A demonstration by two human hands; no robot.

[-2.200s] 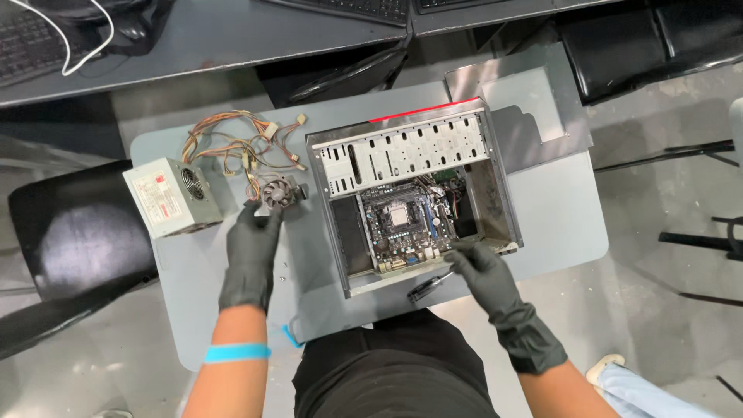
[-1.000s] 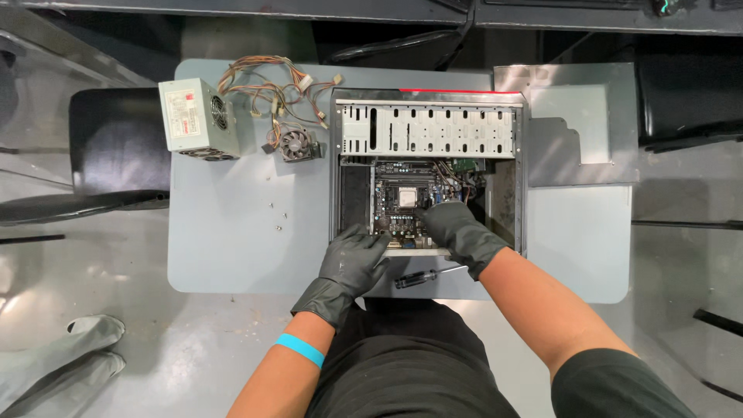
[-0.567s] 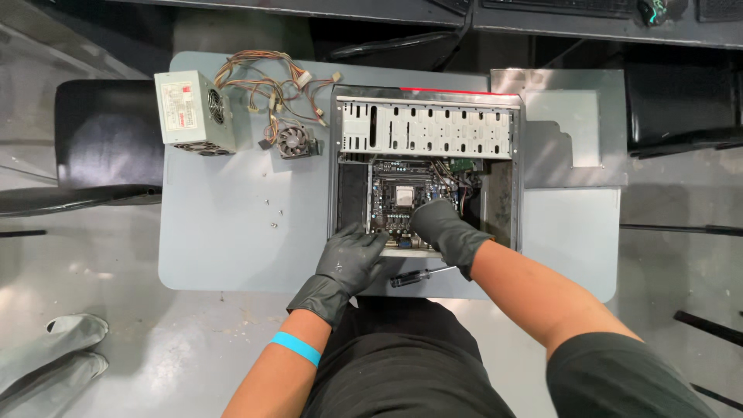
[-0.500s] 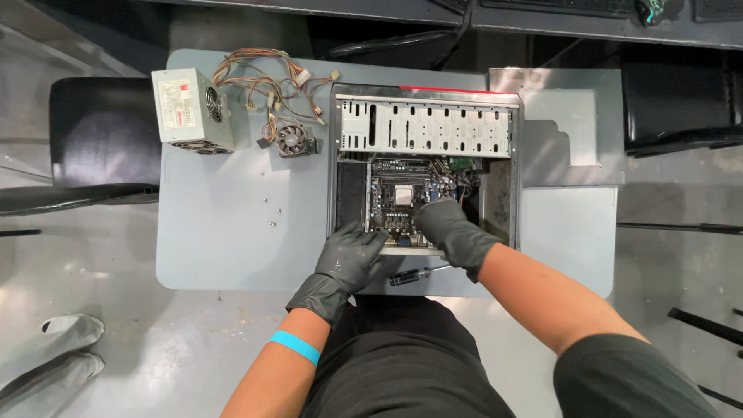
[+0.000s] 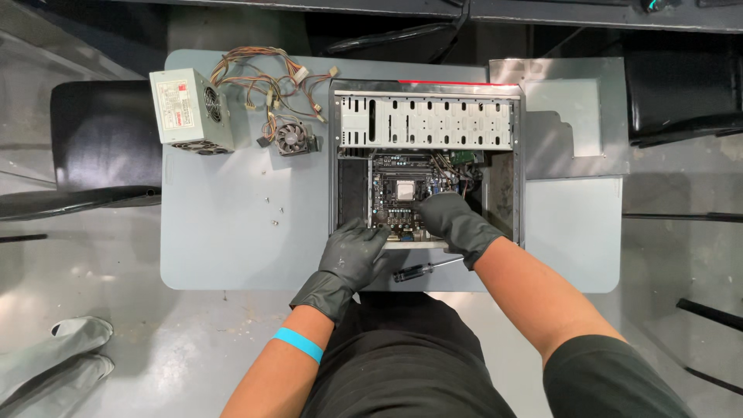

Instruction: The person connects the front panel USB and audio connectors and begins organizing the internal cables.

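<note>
Since a moment ago your right hand [image 5: 451, 220] has slid lower on the motherboard [image 5: 402, 197], fingers curled closed over its near edge. Your left hand [image 5: 352, 251] lies open, touching the computer case [image 5: 426, 166] rim, just left of the board's near corner.

Right hand [image 5: 453, 220] fingers hidden inside case [image 5: 503, 155] — grip unclear; screws [image 5: 272, 210] too small to tell.

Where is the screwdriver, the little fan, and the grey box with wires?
screwdriver [image 5: 418, 271]: head view, on its dark handle.
little fan [image 5: 292, 138]: head view, on its round middle.
grey box with wires [image 5: 186, 108]: head view, on its top face.
</note>
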